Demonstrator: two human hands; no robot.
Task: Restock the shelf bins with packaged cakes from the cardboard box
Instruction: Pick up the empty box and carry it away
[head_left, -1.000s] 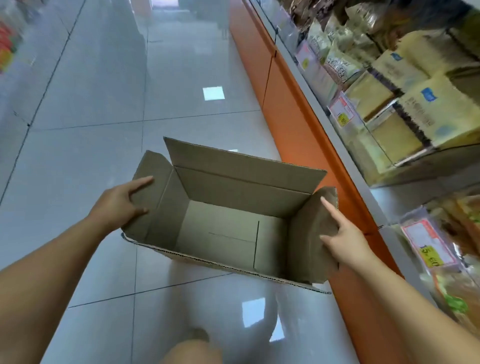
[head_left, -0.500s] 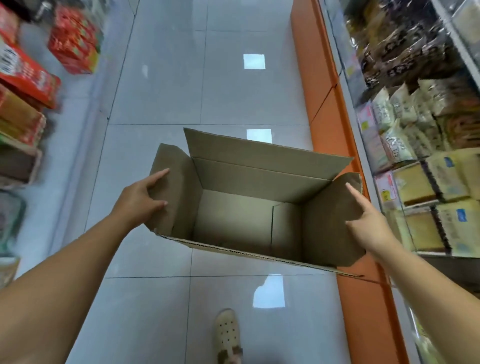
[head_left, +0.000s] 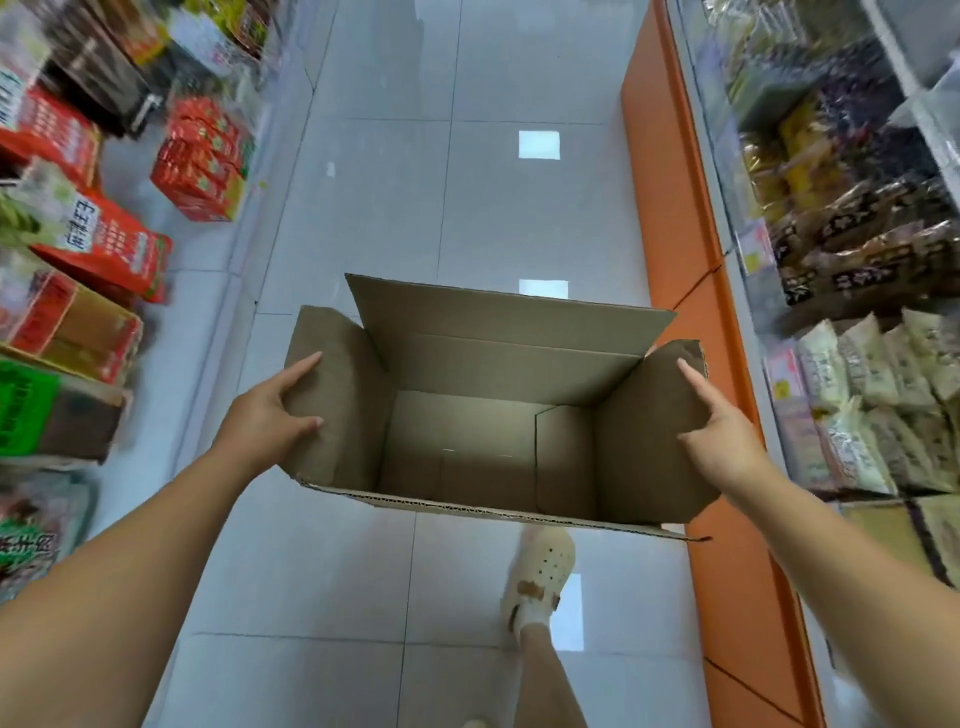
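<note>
Left of the left hand (head_left: 265, 415), stacked red printed cartons (head_left: 104, 244) and a green-labelled brown case (head_left: 31, 410) line the aisle edge, blurred. That hand pinches the left end flap of the open brown cardboard box (head_left: 467, 441), thumb on the flap's inner face, forefinger along its top edge. The box is held above the grey tiled floor (head_left: 415, 197) between both hands, far flap upright, bare bottom panels showing. Below the box, nearer the right hand (head_left: 722, 436), a foot in a cream perforated clog (head_left: 540, 571) stands on the tiles. The right hand grips the right end flap likewise, thumb inside, forefinger stretched along the edge. Just right of it runs the orange shelf base (head_left: 675, 234), which the box's right corner overlaps in view. Beyond stand clear shelf bins (head_left: 756, 312) holding dark packets (head_left: 872, 249) and pale packets (head_left: 872, 405); yellowish packs (head_left: 878, 530) lie lowest, too blurred to identify.
</note>
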